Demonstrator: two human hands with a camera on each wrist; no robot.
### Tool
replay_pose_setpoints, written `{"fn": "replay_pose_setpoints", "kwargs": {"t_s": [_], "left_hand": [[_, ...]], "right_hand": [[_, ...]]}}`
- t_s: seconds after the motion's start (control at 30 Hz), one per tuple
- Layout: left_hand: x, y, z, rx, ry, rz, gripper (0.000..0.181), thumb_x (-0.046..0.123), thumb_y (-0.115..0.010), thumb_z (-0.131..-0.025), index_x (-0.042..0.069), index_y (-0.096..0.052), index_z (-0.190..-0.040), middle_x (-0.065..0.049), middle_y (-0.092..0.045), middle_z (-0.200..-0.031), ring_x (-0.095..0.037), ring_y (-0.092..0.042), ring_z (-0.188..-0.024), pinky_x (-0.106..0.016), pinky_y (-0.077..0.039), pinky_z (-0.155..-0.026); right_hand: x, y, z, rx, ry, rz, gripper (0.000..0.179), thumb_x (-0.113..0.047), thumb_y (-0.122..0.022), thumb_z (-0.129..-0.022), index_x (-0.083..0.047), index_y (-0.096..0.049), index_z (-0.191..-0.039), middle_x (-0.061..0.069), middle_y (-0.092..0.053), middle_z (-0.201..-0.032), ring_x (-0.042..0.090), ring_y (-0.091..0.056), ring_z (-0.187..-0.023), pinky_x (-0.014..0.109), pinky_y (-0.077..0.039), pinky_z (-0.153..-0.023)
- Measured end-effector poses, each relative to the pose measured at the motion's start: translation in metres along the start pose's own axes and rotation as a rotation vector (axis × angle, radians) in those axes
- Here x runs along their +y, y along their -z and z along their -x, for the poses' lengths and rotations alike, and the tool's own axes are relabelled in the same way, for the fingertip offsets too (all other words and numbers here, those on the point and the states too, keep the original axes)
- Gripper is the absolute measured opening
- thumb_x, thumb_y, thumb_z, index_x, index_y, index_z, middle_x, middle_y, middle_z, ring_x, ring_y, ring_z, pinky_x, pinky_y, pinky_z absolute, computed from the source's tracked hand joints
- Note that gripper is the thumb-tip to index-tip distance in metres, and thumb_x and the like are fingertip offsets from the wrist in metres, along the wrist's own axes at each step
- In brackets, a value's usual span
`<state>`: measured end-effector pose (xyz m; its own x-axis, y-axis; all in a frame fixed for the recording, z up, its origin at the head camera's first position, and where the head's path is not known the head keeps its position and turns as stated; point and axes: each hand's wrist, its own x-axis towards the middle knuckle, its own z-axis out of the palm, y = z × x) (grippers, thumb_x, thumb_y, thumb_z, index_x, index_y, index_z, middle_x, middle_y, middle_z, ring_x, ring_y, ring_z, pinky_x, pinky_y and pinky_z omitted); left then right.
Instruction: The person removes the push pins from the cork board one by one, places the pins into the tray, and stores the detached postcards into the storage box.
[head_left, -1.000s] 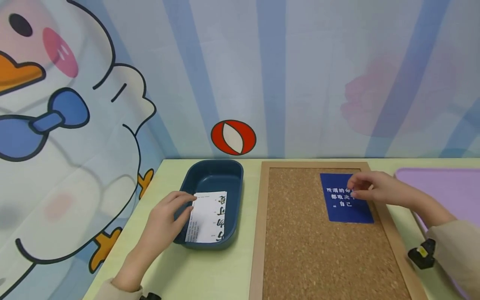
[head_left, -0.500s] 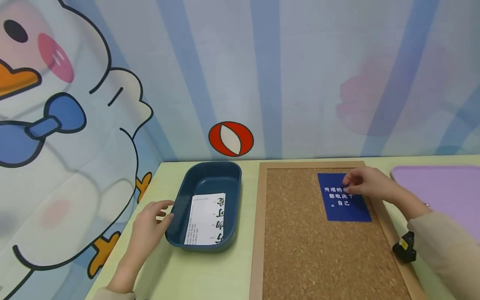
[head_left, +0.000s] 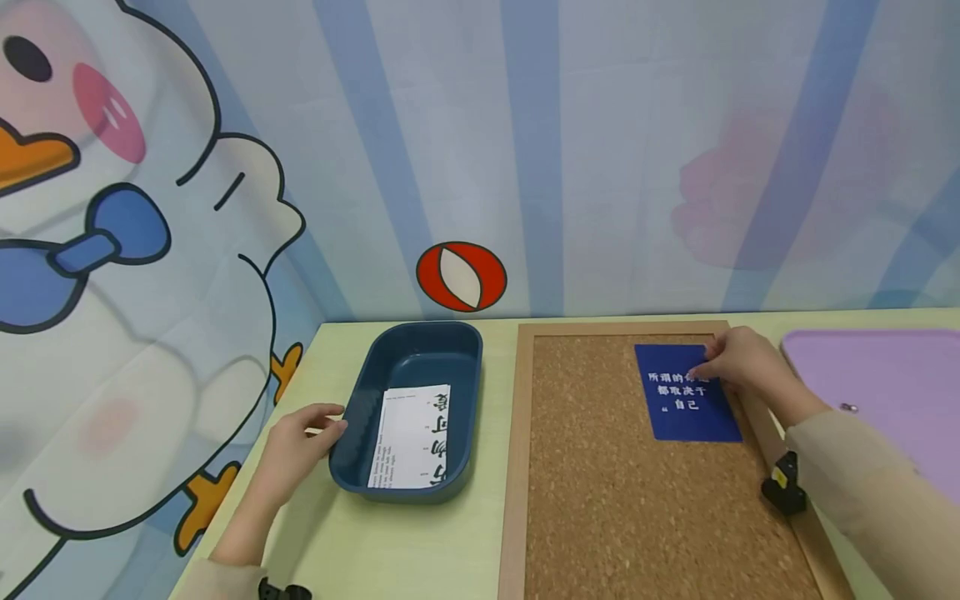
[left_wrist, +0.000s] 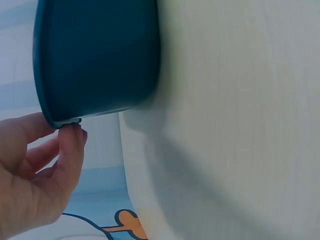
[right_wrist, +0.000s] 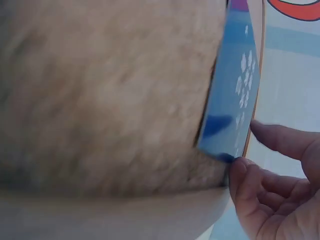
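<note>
A dark blue card [head_left: 686, 417] with white characters lies at the upper right of the framed corkboard [head_left: 645, 508]. My right hand [head_left: 742, 358] is at its upper right edge, thumb and index finger pinching there; the right wrist view shows these fingertips at the end of the card [right_wrist: 232, 90]. The fingers cover that corner. At left, my left hand [head_left: 296, 450] reaches the near-left side of a dark blue plastic bin [head_left: 468, 433]. In the left wrist view, its thumb and fingers pinch the bin's rim [left_wrist: 47, 117]. White printed cards [head_left: 408, 437] lie in the bin.
A purple tray [head_left: 885, 375] stands right of the corkboard, with a tiny shiny metal piece [head_left: 849, 407] on it. Behind the pale table [head_left: 487, 517] rises a cartoon-printed backdrop [head_left: 600, 167].
My left hand drew back from over the white cards to the bin's side, then took its rim. The right hand shifted to the blue card's edge, and its fingers came down onto it.
</note>
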<state>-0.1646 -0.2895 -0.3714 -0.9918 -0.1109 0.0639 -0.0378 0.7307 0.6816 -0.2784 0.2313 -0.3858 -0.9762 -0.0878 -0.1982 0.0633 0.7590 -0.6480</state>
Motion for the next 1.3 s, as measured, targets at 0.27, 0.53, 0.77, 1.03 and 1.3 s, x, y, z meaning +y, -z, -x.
{"fn": "replay_pose_setpoints", "kwargs": {"t_s": [0.27, 0.53, 0.77, 1.03, 1.3], "left_hand": [[-0.004, 0.002, -0.01, -0.136, 0.123, 0.173, 0.034, 0.011, -0.053, -0.094, -0.006, -0.054, -0.124, -0.011, -0.056, -0.087, -0.016, -0.054, -0.074, -0.027, -0.052, -0.07], [-0.008, 0.003, -0.012, -0.161, 0.155, 0.191, 0.036, 0.013, -0.053, -0.095, -0.005, -0.052, -0.126, -0.01, -0.059, -0.09, -0.016, -0.054, -0.076, -0.028, -0.051, -0.071], [-0.004, 0.002, -0.01, -0.141, 0.153, 0.202, 0.033, 0.01, -0.053, -0.094, -0.006, -0.054, -0.124, -0.009, -0.055, -0.085, -0.017, -0.052, -0.073, -0.025, -0.05, -0.066], [-0.004, 0.0, -0.01, -0.13, 0.143, 0.189, 0.033, 0.009, -0.053, -0.094, -0.006, -0.054, -0.123, -0.01, -0.054, -0.085, -0.017, -0.051, -0.071, -0.024, -0.049, -0.064], [-0.003, 0.001, -0.009, -0.127, 0.148, 0.19, 0.032, 0.007, -0.053, -0.094, -0.006, -0.054, -0.123, -0.01, -0.054, -0.084, -0.017, -0.051, -0.07, -0.025, -0.049, -0.062]], "right_hand": [[-0.006, -0.001, 0.0, -0.041, -0.061, 0.105, 0.053, -0.021, -0.075, -0.076, -0.015, -0.026, -0.055, -0.006, -0.025, -0.053, 0.01, -0.03, -0.047, 0.025, -0.028, -0.05], [-0.008, -0.003, -0.003, -0.094, -0.096, 0.108, 0.048, -0.028, -0.078, -0.073, -0.007, -0.036, -0.061, 0.001, -0.032, -0.062, 0.018, -0.038, -0.061, 0.031, -0.036, -0.059], [-0.012, -0.004, -0.002, -0.101, -0.112, 0.044, 0.091, -0.022, -0.079, -0.072, 0.026, -0.024, -0.127, 0.04, -0.045, -0.114, 0.05, -0.047, -0.107, 0.056, -0.037, -0.094], [-0.016, -0.005, -0.001, -0.096, -0.123, 0.111, 0.083, -0.026, -0.078, -0.074, 0.025, -0.032, -0.12, 0.038, -0.048, -0.11, 0.045, -0.052, -0.099, 0.053, -0.043, -0.087], [-0.015, -0.006, 0.0, -0.135, -0.085, 0.012, 0.04, -0.015, -0.074, -0.08, 0.016, -0.056, -0.099, 0.02, -0.06, -0.083, 0.027, -0.059, -0.073, 0.039, -0.05, -0.065]]}}
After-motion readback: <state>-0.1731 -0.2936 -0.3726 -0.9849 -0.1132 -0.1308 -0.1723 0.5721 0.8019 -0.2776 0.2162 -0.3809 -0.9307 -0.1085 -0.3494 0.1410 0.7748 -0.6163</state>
